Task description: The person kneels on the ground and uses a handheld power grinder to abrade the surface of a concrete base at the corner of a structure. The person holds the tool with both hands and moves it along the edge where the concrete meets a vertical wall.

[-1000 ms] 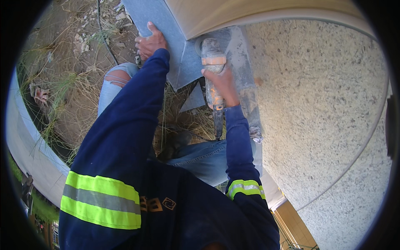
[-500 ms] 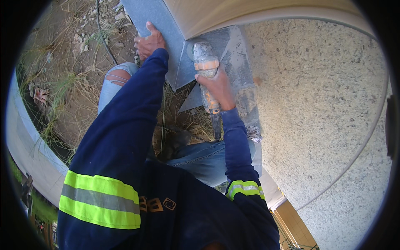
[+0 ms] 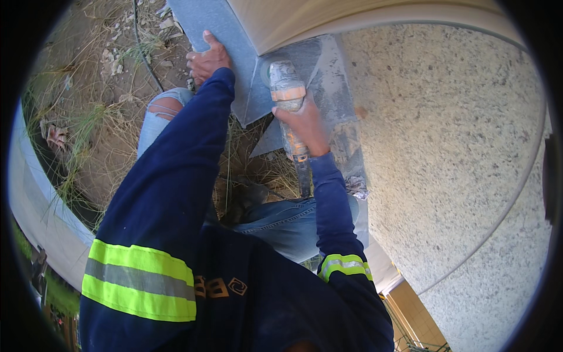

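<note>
An angle grinder (image 3: 290, 97), dusty and grey with orange parts, lies lengthwise under my right hand (image 3: 306, 126), which is wrapped round its body. At its far end, a round disc (image 3: 266, 74) shows in part against a blue-grey stone slab (image 3: 252, 97), beside the inner corner of the wall. My left hand (image 3: 210, 60) is at the outer edge of this slab, its fingers curled over the edge and its thumb pointing away from me. The underside of the disc is hidden. White dust smears the slab to the right of the grinder.
A speckled, rough-textured surface (image 3: 446, 146) fills the right side, and a smooth beige wall (image 3: 363, 17) rises at the far side. Dirt with dry grass (image 3: 99, 135) lies to the left, crossed by a dark cable (image 3: 143, 50). Crumpled wrapping (image 3: 356, 186) lies near my right forearm.
The grinder has shifted very slightly toward me, with my right hand still round it. My left hand keeps its place on the slab edge. The whole view has drifted a little.
</note>
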Tool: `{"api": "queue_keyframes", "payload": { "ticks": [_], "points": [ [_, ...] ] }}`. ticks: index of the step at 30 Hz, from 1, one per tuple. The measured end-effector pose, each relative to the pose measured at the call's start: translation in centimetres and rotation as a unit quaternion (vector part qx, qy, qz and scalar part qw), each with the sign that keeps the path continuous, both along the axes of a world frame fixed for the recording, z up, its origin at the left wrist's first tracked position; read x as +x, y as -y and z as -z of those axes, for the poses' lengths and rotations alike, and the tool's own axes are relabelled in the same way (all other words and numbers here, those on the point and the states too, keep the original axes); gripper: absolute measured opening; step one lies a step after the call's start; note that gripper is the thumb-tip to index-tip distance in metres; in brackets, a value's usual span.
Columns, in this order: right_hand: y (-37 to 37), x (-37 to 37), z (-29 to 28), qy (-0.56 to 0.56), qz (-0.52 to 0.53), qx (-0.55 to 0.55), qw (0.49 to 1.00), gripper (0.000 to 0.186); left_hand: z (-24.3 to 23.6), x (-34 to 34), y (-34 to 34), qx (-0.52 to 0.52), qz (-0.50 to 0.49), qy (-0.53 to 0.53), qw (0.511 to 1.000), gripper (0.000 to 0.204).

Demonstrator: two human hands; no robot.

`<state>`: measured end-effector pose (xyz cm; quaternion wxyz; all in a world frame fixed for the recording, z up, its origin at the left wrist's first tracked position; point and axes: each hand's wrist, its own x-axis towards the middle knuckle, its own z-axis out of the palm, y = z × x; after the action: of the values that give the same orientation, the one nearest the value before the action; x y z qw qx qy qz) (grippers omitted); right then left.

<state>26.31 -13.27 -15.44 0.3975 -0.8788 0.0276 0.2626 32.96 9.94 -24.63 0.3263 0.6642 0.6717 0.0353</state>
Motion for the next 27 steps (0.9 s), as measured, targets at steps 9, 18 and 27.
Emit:
{"api": "queue_keyframes", "payload": {
  "ticks": [9,18,27],
  "points": [
    [-0.3,0.2,0.3,-0.009,0.004,0.013,1.0,0.081,0.0,0.0,-0.1,0.002,-0.001,-0.002,1.0,0.1],
    [-1.0,-0.2,0.8,-0.008,0.018,0.024,1.0,0.078,0.0,0.0,0.0,0.001,0.0,0.007,1.0,0.1],
    [2.1,1.3,1.2,-0.009,0.066,0.075,0.995,0.076,0.1,0.0,0.0,0.007,0.001,0.002,1.0,0.096]
  ]
}}
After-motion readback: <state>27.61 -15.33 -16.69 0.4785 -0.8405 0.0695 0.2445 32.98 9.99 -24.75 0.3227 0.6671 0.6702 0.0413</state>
